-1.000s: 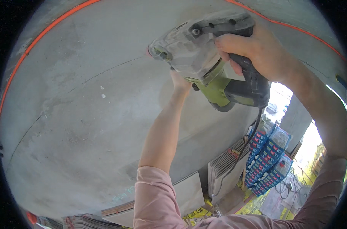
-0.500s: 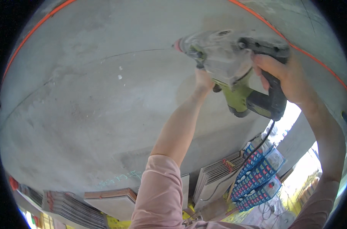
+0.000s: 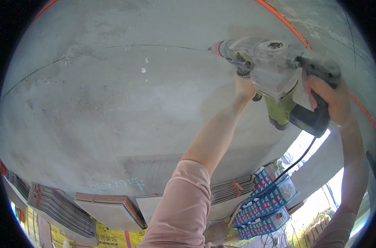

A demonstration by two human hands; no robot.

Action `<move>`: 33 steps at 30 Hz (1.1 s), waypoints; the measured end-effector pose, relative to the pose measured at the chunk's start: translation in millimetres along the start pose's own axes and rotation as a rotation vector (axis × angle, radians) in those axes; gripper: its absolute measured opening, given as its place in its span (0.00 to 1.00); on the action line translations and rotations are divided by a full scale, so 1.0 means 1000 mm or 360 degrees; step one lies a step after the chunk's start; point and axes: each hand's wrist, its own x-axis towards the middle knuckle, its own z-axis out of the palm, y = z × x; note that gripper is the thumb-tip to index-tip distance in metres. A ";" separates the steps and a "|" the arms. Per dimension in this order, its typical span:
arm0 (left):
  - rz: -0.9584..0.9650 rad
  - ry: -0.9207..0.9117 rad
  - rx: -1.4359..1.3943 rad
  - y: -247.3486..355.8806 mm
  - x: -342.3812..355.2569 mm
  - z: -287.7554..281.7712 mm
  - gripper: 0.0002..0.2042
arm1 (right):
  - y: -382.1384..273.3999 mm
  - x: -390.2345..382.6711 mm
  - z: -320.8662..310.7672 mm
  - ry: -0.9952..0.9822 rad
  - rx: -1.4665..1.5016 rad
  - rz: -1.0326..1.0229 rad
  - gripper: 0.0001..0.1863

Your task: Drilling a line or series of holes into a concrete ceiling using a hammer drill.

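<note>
I hold up a dusty grey and green rotary hammer drill (image 3: 272, 68) before a grey concrete wall (image 3: 109, 103). Its pinkish-red nose points left, at the right end of a thin dark line on the wall; whether the tip touches, I cannot tell. My left hand (image 3: 246, 87) grips the side handle behind the nose, the fingers partly hidden by the tool. Round the black rear handle, my right hand (image 3: 330, 95) is closed. From the base of that handle hangs a black power cord (image 3: 297, 160).
An orange line (image 3: 285, 24) runs along the upper right, past the drill. Below lean stacks of flat boards or tiles (image 3: 109, 211), beside blue patterned bags (image 3: 260, 206). Yellow printed sheeting (image 3: 117, 237) lies low down. Bright openings (image 3: 320, 198) show at right.
The drill and both hands have shifted right in the picture, and slightly down at the nose. The stacks and bags below have shifted left and up in view. Both hands keep their grip.
</note>
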 end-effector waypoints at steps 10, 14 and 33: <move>0.0259 0.0174 0.0481 -0.015 0.015 0.015 0.13 | -0.015 0.033 -0.016 -0.0016 -0.0269 0.0083 0.15; 0.0292 0.0170 0.0867 -0.007 0.011 0.013 0.12 | -0.002 0.032 -0.016 0.0097 -0.0071 0.0057 0.15; -0.0101 0.0351 0.0794 0.014 -0.005 0.029 0.13 | -0.012 0.036 -0.027 -0.0018 0.0184 0.0214 0.13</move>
